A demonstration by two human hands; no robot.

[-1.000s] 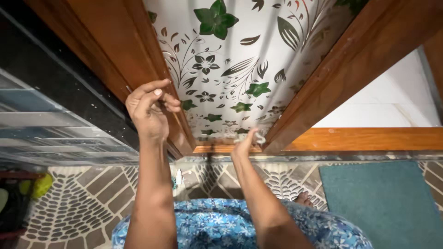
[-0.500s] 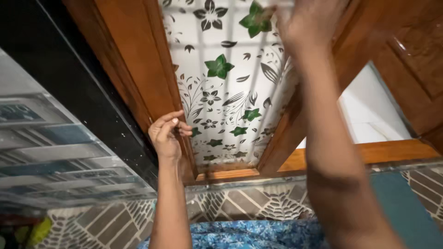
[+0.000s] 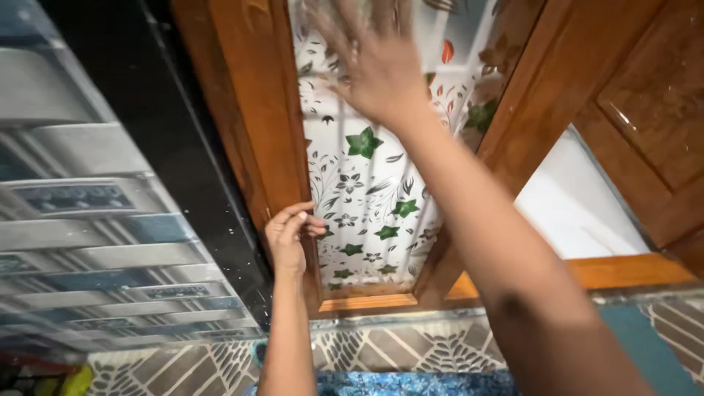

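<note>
Hands are working on a flowered sheet: left hand is pinching its edge beside the wooden frame. Right hand is pressing flat, fingers spread.

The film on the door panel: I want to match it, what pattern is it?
White film with green leaves and grey flowers, head view.

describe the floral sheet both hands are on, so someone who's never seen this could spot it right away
Start at the brown wooden door frame running up the middle. The floral sheet fills the tall panel inside it, with the left hand pinching its left edge and the right hand spread flat higher up. It alone is white with green leaves and grey flowers; its neighbours are plain wood and the patterned floor tiles.
</note>
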